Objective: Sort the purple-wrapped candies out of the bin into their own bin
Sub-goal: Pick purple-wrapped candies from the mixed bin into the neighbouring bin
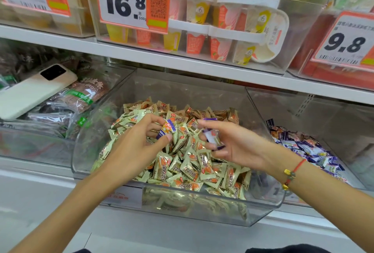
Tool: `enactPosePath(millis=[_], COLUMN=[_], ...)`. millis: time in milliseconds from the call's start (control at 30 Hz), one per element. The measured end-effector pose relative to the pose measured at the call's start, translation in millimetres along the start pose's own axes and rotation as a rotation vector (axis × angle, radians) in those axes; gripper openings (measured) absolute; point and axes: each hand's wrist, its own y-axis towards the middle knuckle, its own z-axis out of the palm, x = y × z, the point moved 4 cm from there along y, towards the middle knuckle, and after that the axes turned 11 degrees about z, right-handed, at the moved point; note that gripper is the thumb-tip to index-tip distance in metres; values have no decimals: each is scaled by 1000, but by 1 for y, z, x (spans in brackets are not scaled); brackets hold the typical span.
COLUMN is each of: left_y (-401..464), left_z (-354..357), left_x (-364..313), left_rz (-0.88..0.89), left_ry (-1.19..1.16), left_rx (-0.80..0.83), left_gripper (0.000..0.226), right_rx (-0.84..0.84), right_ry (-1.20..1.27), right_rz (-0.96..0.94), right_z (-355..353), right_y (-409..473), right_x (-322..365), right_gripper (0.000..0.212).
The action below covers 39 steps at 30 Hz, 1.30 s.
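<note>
My left hand point(141, 141) pinches one purple-wrapped candy point(167, 129) between thumb and forefinger, just above the heap of cream-and-orange sweets point(188, 163) in the clear middle bin point(202, 208). My right hand point(228, 143) curls its fingers round another purple candy point(212, 138), with what looks like a second purple wrapper point(209, 119) peeking out at my fingertips (I cannot tell whether I truly grip that one). The two hands are near each other over the pile, not touching.

The bin for the purple ones point(315, 111) stands just to the right, its pile of purple-and-white candies point(309, 149) lying low against the near wall. The sensible way, I judge, is to pass the left-hand candy across to the right, then carry the lot over the dividing wall and let go low, so nothing bounces back into the mixed heap. I should keep a light pinch on the wrapper ends; these slick wrappers probably slip if squeezed on the body. No other purple shows on the surface of the heap, so more may be buried, and I will likely need to stir the pile afterwards. On the bags to the left lies a phone point(32, 92), well clear of my work.
</note>
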Motion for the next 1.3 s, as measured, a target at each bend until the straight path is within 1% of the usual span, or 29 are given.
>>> enactPosePath(millis=[67,100,133,167,200,233,267,333,400,467,533,567,633,667,767,833,900,967,1000,1100,1133,1233,1300], left_y=[-2,-3,-4,-5,-5,-6,-6,-7,-6,-5,-2,-2,-2,-2,-1,-1,-2,-2,-2,-2,-2,-1,-2], left_z=[-2,-3,-4,-5,-6,-4,-1,6,12,15,16,16,16,16,15,14,11,9,9,9,9,8,8], left_x=[-2,-5,-7,-9,-11,-14,-15,-15,-12,-8,-3,0,4,4,5,6,6,5,5,2,2,1,0], left_rz=[36,66,105,150,192,227,257,284,274,254,244,231,204,198,192,186,178,172,173,173,172,159,158], left_ry=[66,133,207,270,313,342,363,386,394,413,446,457,473,481,516,536,529,516,513,511,510,509,509], left_rx=[-19,-28,-38,-43,-29,13,79,230,340,408,435,436,418,406,374,334,288,266,262,264,268,272,274], left_gripper=[25,26,26,27,27,28,30,34,34,33,33,33,34,35,36,36,35,33,33,33,33,33,33], right_rx=[-178,-253,-305,-322,-311,-273,-224,-156,-79,37,107,115,76,12,-223,-272,-261,-258,-269,-267,-256,-171,-123], right_ry=[-485,-749,-1020,-1280,-1507,-1669,-1780,-1913,-1979,-2006,-1947,-1899,-1839,-1815,-1737,-1752,-1846,-1943,-1979,-2082,-2083,-1935,-1764], right_rz=[-71,-161,-268,-334,-342,-300,-259,-188,-65,76,159,168,142,98,-175,-317,-374,-375,-405,-523,-537,-388,-329], right_z=[-2,0,4,10,15,20,22,18,12,10,7,4,-4,-7,-3,6,12,15,16,20,20,7,-5], right_y=[9,14,19,25,27,28,28,21,11,-2,-14,-18,-23,-23,-12,4,24,38,42,49,50,49,40], right_x=[3,5,4,1,-5,-11,-17,-18,-16,-15,-11,-7,1,4,9,1,-11,-20,-22,-23,-21,-8,0], right_gripper=[38,45,44,36,33,39,43,40,44,50,50,49,47,44,30,29,37,47,46,18,16,29,28])
